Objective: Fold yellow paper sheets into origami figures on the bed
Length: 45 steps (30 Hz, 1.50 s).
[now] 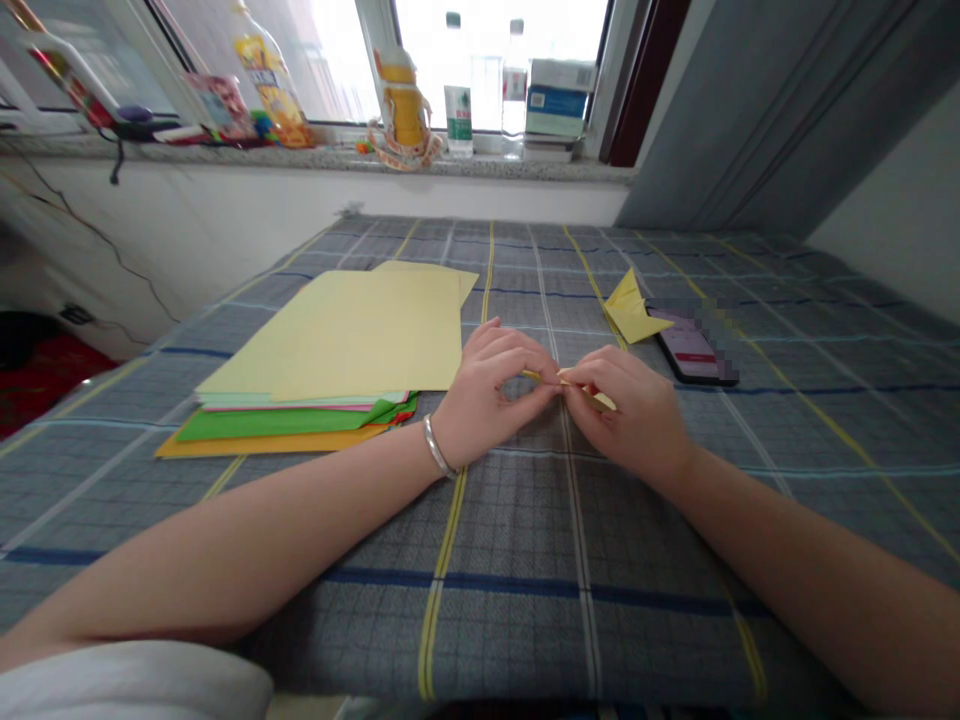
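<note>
Your left hand (489, 398) and right hand (626, 415) meet, their fingers tightly pinching a small yellow paper piece (581, 390) between them.

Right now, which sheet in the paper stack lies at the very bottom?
The orange sheet: its edge shows beneath the green sheet, while the pale yellow sheets lie on top of the stack.

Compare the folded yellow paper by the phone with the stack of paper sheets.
The folded yellow paper is a small pointed shape, while the stack of paper sheets is broad and flat. The folded paper shows only yellow; the stack shows green, pink and orange beneath pale yellow. The folded paper lies beside the phone, the stack near the left hand. Both rest on the checked cloth.
</note>
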{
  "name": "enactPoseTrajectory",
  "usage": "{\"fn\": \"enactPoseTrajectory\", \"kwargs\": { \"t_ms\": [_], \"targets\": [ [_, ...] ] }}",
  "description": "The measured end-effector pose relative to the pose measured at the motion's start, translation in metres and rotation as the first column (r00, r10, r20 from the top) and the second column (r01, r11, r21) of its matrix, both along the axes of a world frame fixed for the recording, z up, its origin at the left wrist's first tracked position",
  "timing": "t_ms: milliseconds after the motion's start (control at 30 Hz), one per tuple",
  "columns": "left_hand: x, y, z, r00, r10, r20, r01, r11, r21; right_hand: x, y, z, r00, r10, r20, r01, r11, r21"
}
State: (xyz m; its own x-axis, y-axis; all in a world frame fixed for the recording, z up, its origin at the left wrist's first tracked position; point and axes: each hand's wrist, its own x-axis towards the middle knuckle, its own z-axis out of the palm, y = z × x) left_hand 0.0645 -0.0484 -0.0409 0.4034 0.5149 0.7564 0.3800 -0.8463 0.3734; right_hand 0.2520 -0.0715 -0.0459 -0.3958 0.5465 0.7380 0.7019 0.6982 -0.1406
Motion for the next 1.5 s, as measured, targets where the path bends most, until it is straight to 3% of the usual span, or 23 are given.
{"fn": "enactPoseTrajectory", "kwargs": {
  "t_ms": [233,433,700,833,1133,1300,1500],
  "targets": [
    [-0.001,-0.006,0.002,0.998,0.002,-0.065,0.003,0.997,0.082,0.003,-0.004,0.004,0.988,-0.028,0.153,0.008,0.992,0.13],
    [-0.002,-0.005,0.003,0.996,0.054,-0.07,-0.04,0.981,0.19,0.002,-0.007,0.007,0.978,-0.044,0.205,0.014,0.989,0.146],
    [-0.005,0.002,0.004,0.992,-0.112,-0.062,0.12,0.982,0.143,-0.001,-0.008,0.007,0.985,-0.03,0.172,-0.001,0.984,0.179],
    [-0.007,0.004,0.003,0.992,-0.072,-0.105,0.085,0.988,0.127,0.001,-0.007,0.006,0.99,-0.024,0.139,-0.001,0.985,0.174],
    [-0.007,0.003,0.004,0.989,-0.017,-0.147,0.055,0.965,0.255,0.001,-0.005,0.003,0.994,0.017,0.106,-0.032,0.989,0.145],
    [-0.008,0.004,0.006,0.99,-0.078,-0.116,0.1,0.974,0.204,0.002,-0.006,0.004,0.997,0.043,0.068,-0.051,0.993,0.111],
    [-0.01,0.006,0.009,0.991,-0.062,-0.115,0.073,0.992,0.098,0.006,-0.003,0.003,0.999,0.015,0.039,-0.019,0.994,0.111]
  ]
}}
